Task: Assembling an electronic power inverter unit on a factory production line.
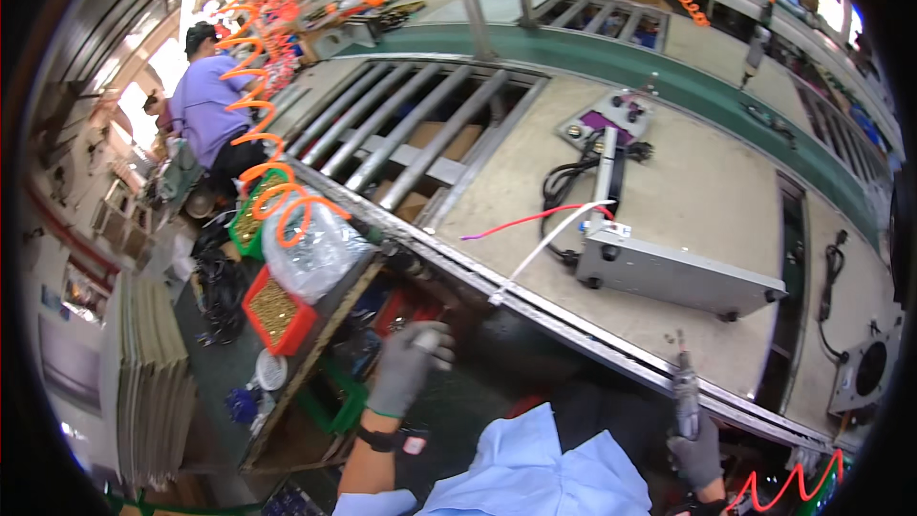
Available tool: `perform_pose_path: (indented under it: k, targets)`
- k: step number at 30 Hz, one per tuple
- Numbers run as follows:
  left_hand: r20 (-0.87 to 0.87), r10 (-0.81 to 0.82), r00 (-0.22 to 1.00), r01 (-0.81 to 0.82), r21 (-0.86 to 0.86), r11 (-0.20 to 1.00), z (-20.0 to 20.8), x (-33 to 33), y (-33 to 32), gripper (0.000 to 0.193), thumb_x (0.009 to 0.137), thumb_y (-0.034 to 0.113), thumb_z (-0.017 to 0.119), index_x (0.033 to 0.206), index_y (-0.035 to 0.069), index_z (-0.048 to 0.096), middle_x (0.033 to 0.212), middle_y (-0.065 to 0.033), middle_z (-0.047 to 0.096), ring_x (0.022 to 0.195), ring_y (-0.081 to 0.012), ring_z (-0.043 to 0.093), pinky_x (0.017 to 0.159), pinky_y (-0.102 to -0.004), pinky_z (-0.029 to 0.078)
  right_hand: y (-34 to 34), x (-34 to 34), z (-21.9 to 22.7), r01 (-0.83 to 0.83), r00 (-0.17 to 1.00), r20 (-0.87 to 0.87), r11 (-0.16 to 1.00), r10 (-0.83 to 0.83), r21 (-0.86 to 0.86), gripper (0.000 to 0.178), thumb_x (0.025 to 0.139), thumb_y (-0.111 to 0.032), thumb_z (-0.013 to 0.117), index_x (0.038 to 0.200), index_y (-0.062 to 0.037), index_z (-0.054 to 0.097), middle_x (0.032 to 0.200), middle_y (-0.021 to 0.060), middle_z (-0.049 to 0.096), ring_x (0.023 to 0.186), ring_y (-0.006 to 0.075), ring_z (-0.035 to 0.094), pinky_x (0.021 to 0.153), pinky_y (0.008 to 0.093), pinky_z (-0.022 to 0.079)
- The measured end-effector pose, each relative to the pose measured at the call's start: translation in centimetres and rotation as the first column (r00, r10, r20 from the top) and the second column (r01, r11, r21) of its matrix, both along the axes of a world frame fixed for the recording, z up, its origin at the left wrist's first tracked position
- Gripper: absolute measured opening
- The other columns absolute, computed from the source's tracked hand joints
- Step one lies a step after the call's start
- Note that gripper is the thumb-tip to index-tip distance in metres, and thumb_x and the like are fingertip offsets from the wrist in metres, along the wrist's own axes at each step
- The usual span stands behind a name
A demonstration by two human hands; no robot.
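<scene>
My right hand (697,456), in a grey glove, is wrapped round a power screwdriver (685,392), its bit pointing up toward the bench edge. My left hand (411,365), also gloved, hovers by the red parts bin (406,309) below the bench. Its fingers are curled inward; what they hold, if anything, is too small to make out. On the bench beyond both hands lies a grey metal casing (673,272), tilted up on its side, with small dark feet. A red wire (525,222), a white strip (549,250) and a black cable (556,186) come off it.
Metal rollers (420,129) adjoin the bench at left. A red bin of brass-coloured screws (279,311), a green bin (250,215) and a clear plastic bag (320,253) stand on the side table. An orange coiled hose (256,105) hangs there. A fan unit (867,373) lies far right. A co-worker (205,100) works at left.
</scene>
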State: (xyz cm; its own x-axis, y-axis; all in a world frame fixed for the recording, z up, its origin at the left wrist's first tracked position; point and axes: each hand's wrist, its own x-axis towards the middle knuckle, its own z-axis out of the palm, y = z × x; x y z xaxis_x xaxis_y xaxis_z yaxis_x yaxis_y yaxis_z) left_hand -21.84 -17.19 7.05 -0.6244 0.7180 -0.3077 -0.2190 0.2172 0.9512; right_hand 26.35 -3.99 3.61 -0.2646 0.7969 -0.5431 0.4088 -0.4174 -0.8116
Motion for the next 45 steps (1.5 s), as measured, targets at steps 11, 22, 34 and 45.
perform_pose_path:
  k: [11,22,34,45]
  targets:
    - [0.402,-0.301,0.865,0.244,0.187,0.952,-3.0,11.0,9.4,0.021,0.104,0.026,0.069,0.105,0.005,0.072,0.084,0.0013,0.068,0.065,-0.0045,0.061,0.057,-0.0208,0.047,-3.3,-10.3,2.6,-0.348,0.937,0.092,0.887,0.336,0.302,0.055,0.072,-0.024,0.089,0.115,-0.0005,0.066,0.093,0.0117,0.071,0.084,0.0187,0.067,0.079,0.0362,0.055]
    - [0.327,-0.343,0.881,0.313,0.143,0.939,-2.7,5.7,5.1,0.023,0.104,0.019,0.064,0.115,0.000,0.070,0.093,-0.0046,0.072,0.073,-0.0091,0.065,0.064,-0.0241,0.053,-1.7,-13.9,3.5,-0.561,0.802,-0.323,0.819,0.502,-0.119,0.039,0.086,-0.024,0.084,0.113,-0.0069,0.061,0.084,-0.0022,0.059,0.065,0.0071,0.055,0.056,0.0251,0.045]
    - [-0.914,-0.201,0.353,-0.405,-0.343,0.848,2.4,-25.1,-3.0,0.027,0.092,0.013,0.060,0.111,0.002,0.075,0.100,-0.0187,0.076,0.093,-0.0316,0.074,0.086,-0.0441,0.058,-2.6,-15.1,3.8,-0.414,0.878,-0.186,0.895,0.440,0.165,0.056,0.084,-0.015,0.084,0.132,0.0015,0.061,0.108,0.0115,0.072,0.099,0.0171,0.066,0.087,0.0332,0.054]
    - [-0.554,-0.770,0.316,-0.353,-0.822,0.446,-1.6,-37.5,-1.9,0.044,0.076,0.011,0.069,0.120,0.005,0.071,0.101,-0.0189,0.076,0.093,-0.0322,0.075,0.082,-0.0410,0.059,-3.3,-12.7,2.5,-0.377,0.907,-0.100,0.895,0.409,0.238,0.057,0.083,-0.012,0.083,0.133,0.0013,0.060,0.105,0.0116,0.071,0.095,0.0168,0.065,0.086,0.0331,0.054]
